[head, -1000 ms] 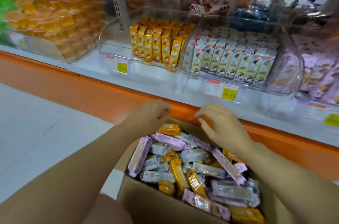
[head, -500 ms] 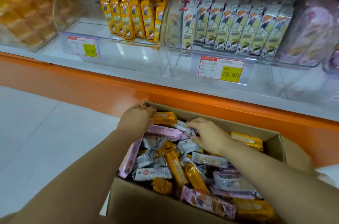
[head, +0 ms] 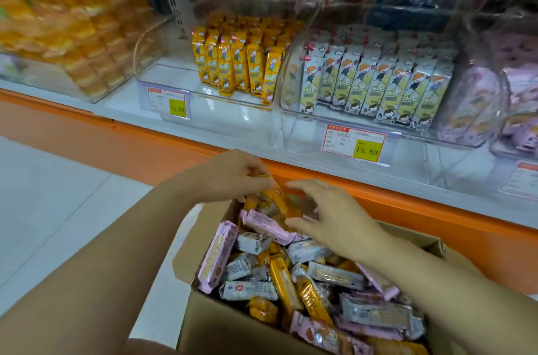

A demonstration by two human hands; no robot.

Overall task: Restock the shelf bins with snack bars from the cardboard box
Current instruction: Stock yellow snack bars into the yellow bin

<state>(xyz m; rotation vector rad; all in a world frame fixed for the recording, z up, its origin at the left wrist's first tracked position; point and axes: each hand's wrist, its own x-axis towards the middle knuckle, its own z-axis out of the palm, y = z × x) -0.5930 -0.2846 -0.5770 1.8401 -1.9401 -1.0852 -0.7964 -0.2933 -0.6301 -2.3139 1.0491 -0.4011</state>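
An open cardboard box [head: 233,325] sits low in front of me, filled with mixed yellow, pink and white snack bars [head: 286,290]. My left hand [head: 230,174] hovers over the box's far edge, its fingers closed on a yellow snack bar [head: 275,197] lifted from the pile. Just to the right, my right hand [head: 332,218] is spread open above the bars, fingers near that yellow bar, gripping nothing. On the shelf, a clear bin [head: 163,75] holds upright yellow bars [head: 235,63]. The bin [head: 294,113] beside it holds white bars [head: 372,81].
An orange shelf front [head: 378,197] runs just behind the box. Price tags [head: 353,143] hang on the bin fronts. A bin of orange packets [head: 67,34] stands at the left, pink packets [head: 495,104] at the right. White floor tiles [head: 58,209] lie to the left.
Both hands went down into the box, then rose. My left hand has closed on a yellow bar and lifted it; my right hand has opened beside it. The view tilted up.
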